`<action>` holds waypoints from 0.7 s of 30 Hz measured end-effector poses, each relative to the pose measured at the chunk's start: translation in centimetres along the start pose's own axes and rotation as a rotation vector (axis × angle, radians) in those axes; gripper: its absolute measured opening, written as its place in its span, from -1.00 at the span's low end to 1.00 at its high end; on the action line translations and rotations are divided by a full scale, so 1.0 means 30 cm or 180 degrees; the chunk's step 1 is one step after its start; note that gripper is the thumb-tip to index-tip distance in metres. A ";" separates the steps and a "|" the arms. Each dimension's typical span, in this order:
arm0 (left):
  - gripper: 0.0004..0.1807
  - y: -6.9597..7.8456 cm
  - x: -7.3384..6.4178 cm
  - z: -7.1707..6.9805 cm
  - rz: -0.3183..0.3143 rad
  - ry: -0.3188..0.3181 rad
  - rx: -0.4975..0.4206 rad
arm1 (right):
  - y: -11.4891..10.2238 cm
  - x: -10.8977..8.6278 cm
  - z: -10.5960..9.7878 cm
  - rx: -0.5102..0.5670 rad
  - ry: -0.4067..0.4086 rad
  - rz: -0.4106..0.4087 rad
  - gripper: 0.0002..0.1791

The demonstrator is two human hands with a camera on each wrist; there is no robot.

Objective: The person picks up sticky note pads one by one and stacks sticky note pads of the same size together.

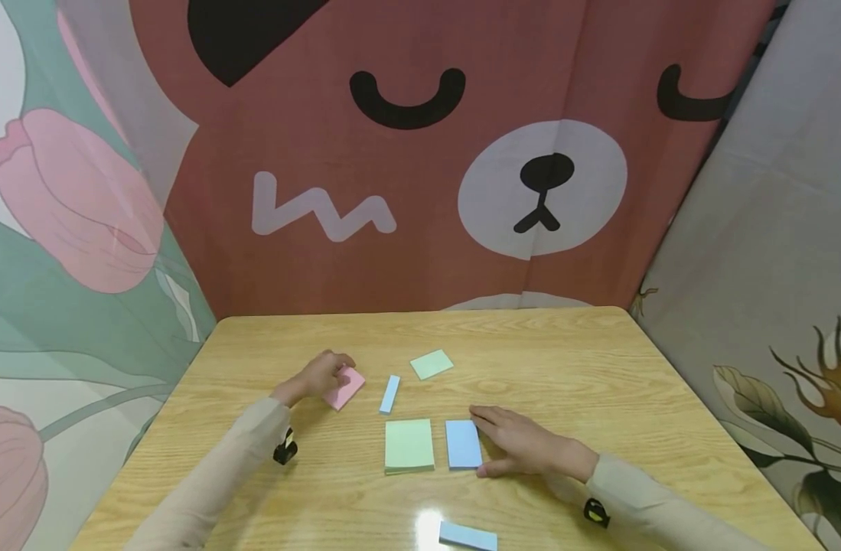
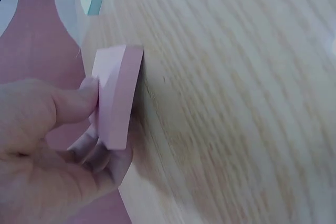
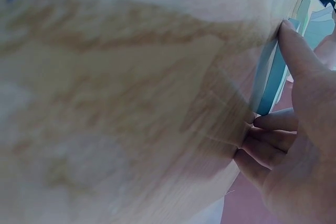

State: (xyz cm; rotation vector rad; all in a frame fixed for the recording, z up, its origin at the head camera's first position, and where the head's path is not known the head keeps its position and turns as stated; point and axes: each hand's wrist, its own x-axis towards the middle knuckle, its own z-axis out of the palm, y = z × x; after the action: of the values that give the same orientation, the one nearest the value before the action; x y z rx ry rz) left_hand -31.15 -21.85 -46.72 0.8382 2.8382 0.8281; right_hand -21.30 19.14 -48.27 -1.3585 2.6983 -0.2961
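Observation:
At the left, my left hand pinches a pink sticky note pad between thumb and fingers. In the left wrist view the pink pad is tilted, one edge close to the wood. Right of centre, my right hand holds a blue sticky note pad by its right side, thumb at the near corner and a fingertip at the far one. The blue pad appears edge-on in the right wrist view, between thumb and index finger. Just left of it lies a thick green sticky note pad.
A smaller green pad lies farther back on the wooden table. One narrow blue strip pad sits near the middle, another narrow blue pad at the front. Behind the table hangs a printed bear curtain.

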 end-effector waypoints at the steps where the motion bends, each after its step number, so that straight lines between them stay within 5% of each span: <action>1: -0.72 -0.001 -0.001 -0.001 0.0021 -0.0029 -0.0055 | 0.000 0.000 -0.001 -0.0004 0.0000 0.0000 0.00; 21: -0.83 -0.009 -0.018 -0.013 0.0029 0.0021 -0.0377 | 0.005 0.002 0.003 -0.0020 -0.0058 0.0035 0.01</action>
State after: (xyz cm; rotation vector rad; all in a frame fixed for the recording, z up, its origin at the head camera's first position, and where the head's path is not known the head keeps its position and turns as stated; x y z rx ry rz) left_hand -30.90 -22.50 -46.57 0.8346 2.7608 0.9905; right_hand -21.43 19.17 -48.39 -1.3407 2.6933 -0.2731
